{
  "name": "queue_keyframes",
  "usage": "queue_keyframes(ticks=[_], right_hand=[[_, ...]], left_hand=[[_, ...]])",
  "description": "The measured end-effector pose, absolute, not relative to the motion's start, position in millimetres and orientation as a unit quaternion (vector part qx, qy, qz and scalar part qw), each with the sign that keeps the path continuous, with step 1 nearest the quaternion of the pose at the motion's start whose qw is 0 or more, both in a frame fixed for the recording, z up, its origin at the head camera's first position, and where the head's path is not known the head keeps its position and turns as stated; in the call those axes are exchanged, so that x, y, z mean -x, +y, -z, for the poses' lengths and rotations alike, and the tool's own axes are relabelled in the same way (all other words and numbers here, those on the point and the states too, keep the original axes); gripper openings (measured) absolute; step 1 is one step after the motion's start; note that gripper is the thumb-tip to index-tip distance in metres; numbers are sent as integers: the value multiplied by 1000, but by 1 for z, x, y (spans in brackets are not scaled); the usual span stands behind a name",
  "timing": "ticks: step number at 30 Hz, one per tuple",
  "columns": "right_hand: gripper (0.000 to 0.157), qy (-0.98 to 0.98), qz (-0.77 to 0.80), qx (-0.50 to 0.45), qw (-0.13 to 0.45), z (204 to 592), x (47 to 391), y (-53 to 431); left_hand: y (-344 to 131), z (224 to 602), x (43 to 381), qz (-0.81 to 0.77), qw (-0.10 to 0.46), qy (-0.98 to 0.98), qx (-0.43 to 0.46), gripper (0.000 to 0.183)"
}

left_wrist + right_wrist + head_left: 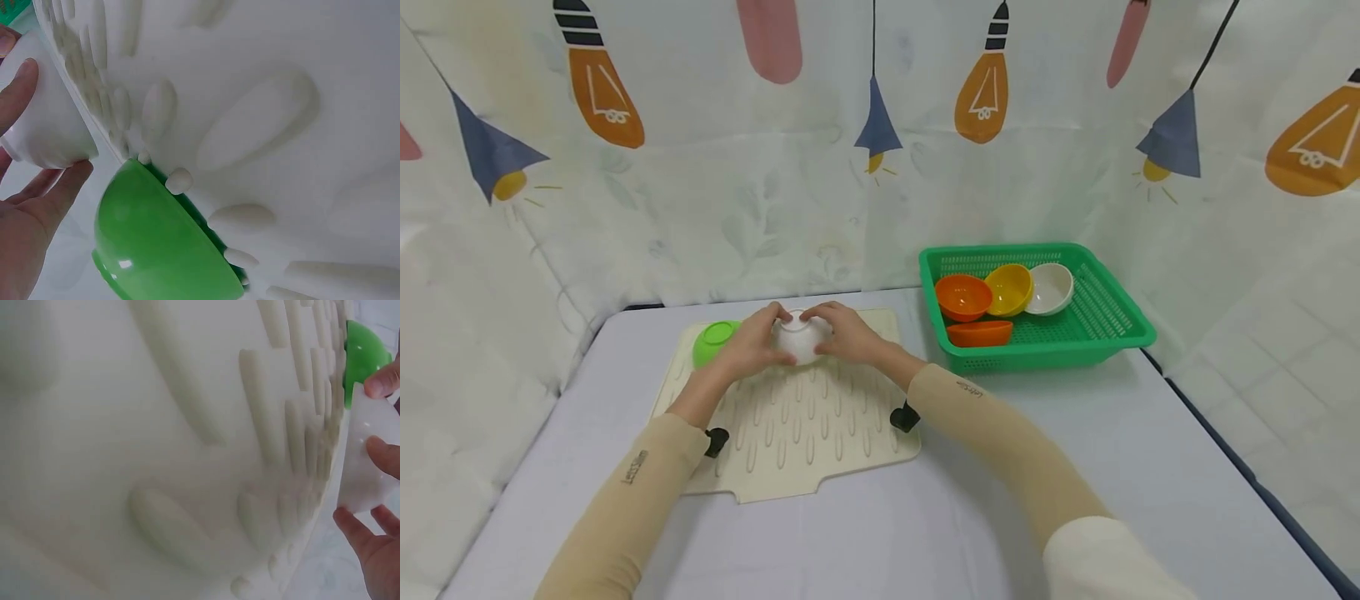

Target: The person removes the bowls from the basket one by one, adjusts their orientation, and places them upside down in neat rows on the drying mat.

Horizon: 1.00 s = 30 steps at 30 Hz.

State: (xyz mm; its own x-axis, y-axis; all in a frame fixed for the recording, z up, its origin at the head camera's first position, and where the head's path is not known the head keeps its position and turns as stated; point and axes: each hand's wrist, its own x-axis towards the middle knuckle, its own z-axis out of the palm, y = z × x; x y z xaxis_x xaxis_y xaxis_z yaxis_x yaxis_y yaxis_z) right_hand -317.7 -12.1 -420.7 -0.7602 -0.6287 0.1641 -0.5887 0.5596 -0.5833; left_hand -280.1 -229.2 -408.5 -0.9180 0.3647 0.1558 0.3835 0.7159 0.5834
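Both hands hold a small white bowl, upside down, at the back of a cream ridged drying mat. The left hand grips its left side, thumb toward the front. From the right, the right hand grips the opposite side with curled fingers and thumb. In the left wrist view, fingertips touch the white bowl near its rim. Just left of the left hand, an overturned green bowl rests on the mat's raised ridges, partly covered by that hand in the head view.
A green plastic basket stands at the back right of the white-covered table. Inside are an orange bowl, a yellow bowl, another white bowl and an orange piece in front. A patterned curtain hangs behind.
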Motion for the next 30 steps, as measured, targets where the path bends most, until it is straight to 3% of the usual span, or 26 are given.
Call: queue_keyframes(ticks=[12,20,30], right_hand=[[52,888,325,322,53,436,317,-26],[62,893,300,332,47,427,312,-20],[31,861,344,372,40,395,285,9]], left_hand=[[-238,413,287,295,-23,-932,210,63],[-236,410,286,284,-29,-937,200,64],[-234,412,288,276,-20,-940,202,65]])
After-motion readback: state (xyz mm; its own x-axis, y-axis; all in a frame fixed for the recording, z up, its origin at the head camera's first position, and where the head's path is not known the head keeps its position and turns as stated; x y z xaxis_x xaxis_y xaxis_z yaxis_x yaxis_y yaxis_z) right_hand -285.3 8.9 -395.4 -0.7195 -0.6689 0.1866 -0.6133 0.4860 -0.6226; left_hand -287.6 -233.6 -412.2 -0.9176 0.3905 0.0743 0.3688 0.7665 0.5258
